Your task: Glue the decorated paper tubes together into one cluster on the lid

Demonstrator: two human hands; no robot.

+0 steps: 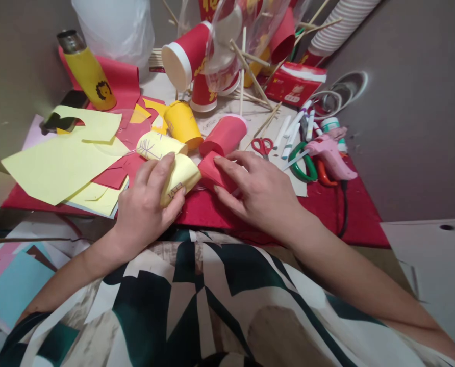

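Between the thumb and fingers of my left hand [141, 199] is a pale yellow paper tube [185, 174] with dark writing near its lower edge. My right hand [268, 191] has its fingers and thumb around a red paper tube [214, 172], partly covered by the fingers. The near ends of these two tubes meet or almost touch; I cannot tell which. Just beyond them lie a pale yellow tube with drawn lines [156, 145], an orange-yellow tube [183, 125] and a larger red tube [227, 133].
Cut yellow paper [67, 163] covers the table's left side near a yellow bottle [90, 76]. Red-handled scissors [262, 147], green-handled scissors [307, 168], markers [293, 133] and a pink glue gun [329, 153] lie right. Red paper cups [197, 48] and wooden sticks [252, 76] crowd the back.
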